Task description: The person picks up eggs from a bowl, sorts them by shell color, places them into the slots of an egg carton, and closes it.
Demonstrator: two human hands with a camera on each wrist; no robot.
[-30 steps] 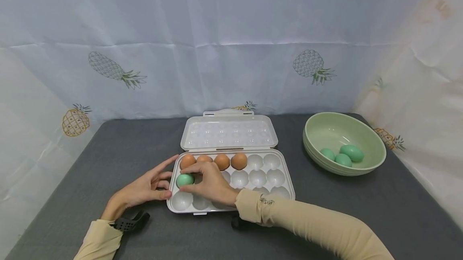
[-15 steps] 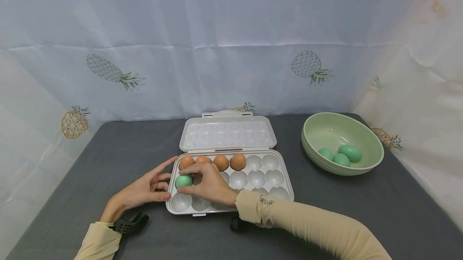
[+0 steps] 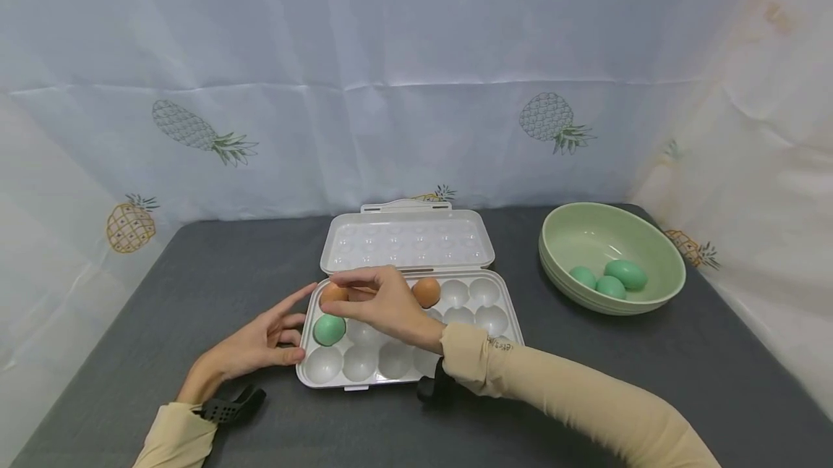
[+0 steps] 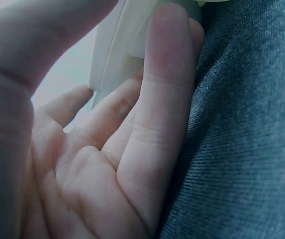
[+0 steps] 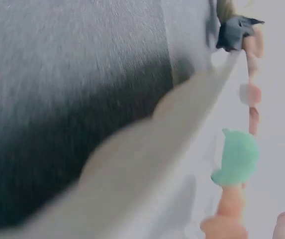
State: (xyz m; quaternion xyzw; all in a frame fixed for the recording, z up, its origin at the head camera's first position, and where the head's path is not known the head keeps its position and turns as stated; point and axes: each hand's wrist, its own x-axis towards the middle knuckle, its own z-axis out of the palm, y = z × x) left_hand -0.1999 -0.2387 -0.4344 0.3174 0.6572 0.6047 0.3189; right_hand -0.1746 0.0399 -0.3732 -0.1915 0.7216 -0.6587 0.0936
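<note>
In the head view a white egg carton [image 3: 323, 365] lies with its lid [image 3: 410, 240] folded back. A green egg [image 3: 329, 330] sits in the left cup of the middle row. My right hand [image 3: 397, 305] hovers above the carton, thumb and index finger spread. Between them, in this view, shows the brown egg [image 3: 333, 293] at the back left corner. Another brown egg [image 3: 426, 292] sits further right in that row; the hand hides the ones between. My left hand [image 3: 263, 341] rests against the carton's left side, index finger and thumb extended along its edge.
At the right, a light green bowl [image 3: 560, 251], apparently stacked on another, holds a few green eggs [image 3: 626, 274]. A dark cloth [image 3: 215, 273] covers the table. A pineapple-print curtain [image 3: 364, 142] hangs behind and at both sides.
My right hand has come off the green egg, leaving it in its cup, and moved up and back over the brown row. The left hand stays at the carton's side.
</note>
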